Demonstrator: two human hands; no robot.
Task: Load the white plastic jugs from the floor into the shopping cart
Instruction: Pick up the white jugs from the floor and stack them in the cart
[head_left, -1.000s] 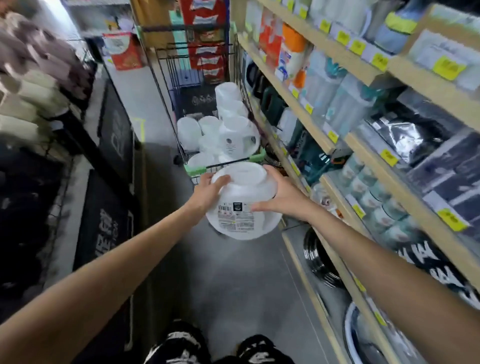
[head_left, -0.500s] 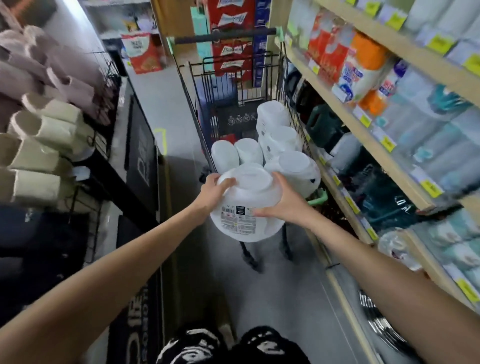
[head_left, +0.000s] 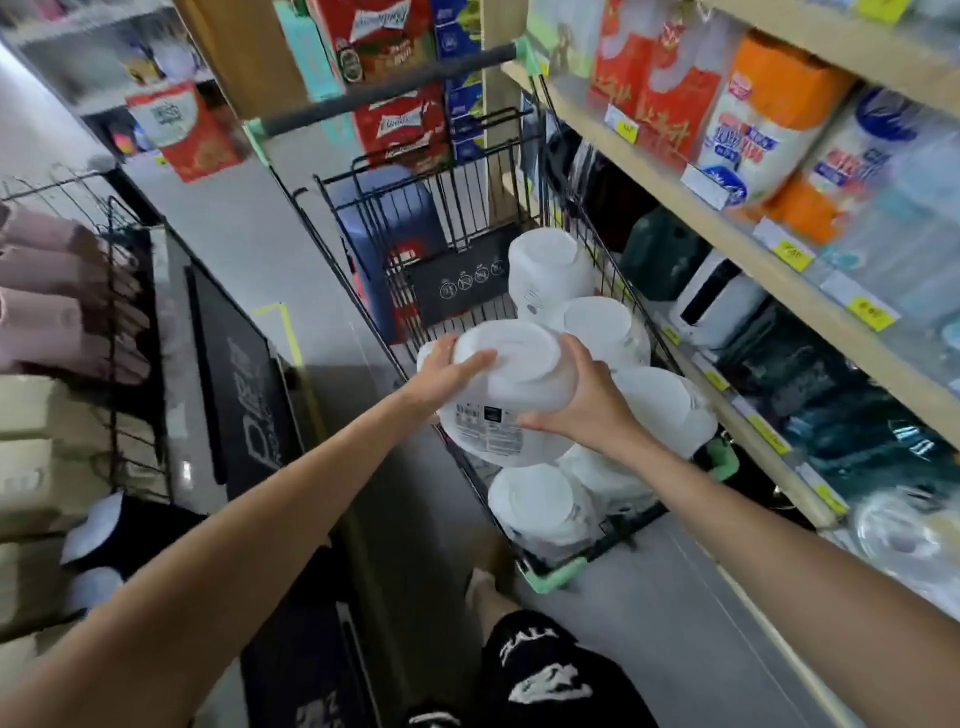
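A round white plastic jug (head_left: 511, 395) is gripped by left hand (head_left: 447, 376) and right hand (head_left: 587, 402) above the black wire shopping cart (head_left: 649, 332); seemingly empty, light, smooth-walled; opposite sides are best clasped.

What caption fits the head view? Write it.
Left hand and right hand hold a white plastic jug over black wire shopping cart.

White jug (head_left: 511, 387) gripped between left hand (head_left: 444, 376) and right hand (head_left: 584, 402), over shopping cart (head_left: 415, 218) of jugs (head_left: 550, 270)
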